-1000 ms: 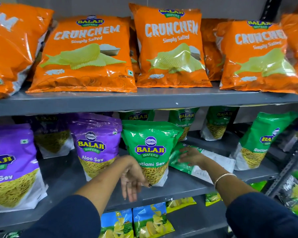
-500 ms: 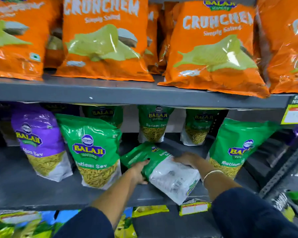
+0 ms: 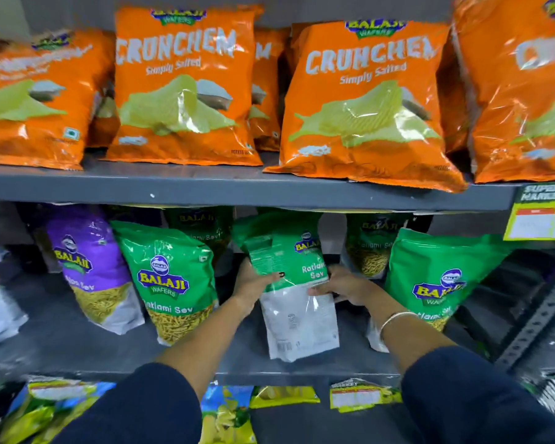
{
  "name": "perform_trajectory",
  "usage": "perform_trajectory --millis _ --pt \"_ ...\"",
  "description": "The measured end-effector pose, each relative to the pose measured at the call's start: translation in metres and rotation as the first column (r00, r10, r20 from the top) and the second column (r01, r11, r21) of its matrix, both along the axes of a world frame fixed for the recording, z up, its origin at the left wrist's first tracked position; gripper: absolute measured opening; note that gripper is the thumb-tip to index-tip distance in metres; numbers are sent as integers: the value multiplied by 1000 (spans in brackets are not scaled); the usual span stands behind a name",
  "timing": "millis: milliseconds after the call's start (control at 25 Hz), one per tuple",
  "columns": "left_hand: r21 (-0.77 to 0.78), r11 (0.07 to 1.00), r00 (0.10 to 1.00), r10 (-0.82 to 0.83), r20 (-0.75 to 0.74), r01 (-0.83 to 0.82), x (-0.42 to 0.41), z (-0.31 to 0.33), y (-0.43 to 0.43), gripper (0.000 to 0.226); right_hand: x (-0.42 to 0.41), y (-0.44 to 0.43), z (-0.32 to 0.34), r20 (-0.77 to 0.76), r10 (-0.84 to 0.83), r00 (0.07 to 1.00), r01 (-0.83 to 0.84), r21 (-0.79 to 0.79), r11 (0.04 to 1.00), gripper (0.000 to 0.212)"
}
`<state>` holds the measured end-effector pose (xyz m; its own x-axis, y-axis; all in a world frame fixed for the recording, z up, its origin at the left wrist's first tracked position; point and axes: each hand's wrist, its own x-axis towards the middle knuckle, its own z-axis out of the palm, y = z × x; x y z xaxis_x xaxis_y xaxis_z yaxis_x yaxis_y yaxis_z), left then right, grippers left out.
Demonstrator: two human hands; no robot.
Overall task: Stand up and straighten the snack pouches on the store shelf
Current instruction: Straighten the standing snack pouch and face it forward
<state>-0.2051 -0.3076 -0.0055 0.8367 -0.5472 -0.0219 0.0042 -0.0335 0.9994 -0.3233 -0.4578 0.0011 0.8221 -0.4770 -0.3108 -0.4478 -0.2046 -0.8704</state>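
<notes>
A green Ratlami Sev pouch (image 3: 297, 302) is held nearly upright over the middle shelf (image 3: 77, 347), its white back panel toward me and its top folded. My left hand (image 3: 253, 283) grips its left edge, and my right hand (image 3: 343, 286) grips its right edge. To the left an upright green pouch (image 3: 170, 277) stands beside a purple Aloo Sev pouch (image 3: 87, 267). Another green pouch (image 3: 439, 280) stands to the right. More green pouches (image 3: 370, 248) sit in the back row.
Orange Crunchem chip bags (image 3: 366, 104) line the upper shelf, overhanging its front edge (image 3: 205, 190). A price tag (image 3: 540, 216) hangs at the right. A perforated metal upright (image 3: 539, 318) bounds the right side. Yellow and blue bags (image 3: 225, 411) lie on the shelf below.
The green pouch lay flat on the shelf a second ago; both hands took hold of it and raised it to nearly upright. The camera view shifted right and closer.
</notes>
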Motion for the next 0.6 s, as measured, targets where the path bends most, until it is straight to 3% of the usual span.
perform_trajectory --millis 120,200,280,360,440,560,600 --pt "124 992 968 6 250 -38 13 8 -5 62 3 9 -6 249 -49 967 55 -17 998 53" --pt "173 985 956 -39 291 -13 17 5 -3 71 7 15 -14 305 -114 946 133 -43 990 54" --pt "285 955 952 -157 262 79 20 -3 4 77 8 16 -16 230 -154 961 190 -143 971 52" --pt "453 868 915 -333 229 202 26 -15 13 78 7 18 -17 -9 -186 983 178 -239 955 46" --pt "479 832 901 -400 167 281 32 -21 19 69 7 23 -19 -148 -227 963 220 -65 973 39" --pt "464 799 890 -454 48 383 31 -19 20 53 9 25 -23 -43 -288 957 291 139 947 11" --pt "481 792 884 -462 69 376 29 -19 17 52 6 21 -25 -25 -251 968 252 164 954 15"
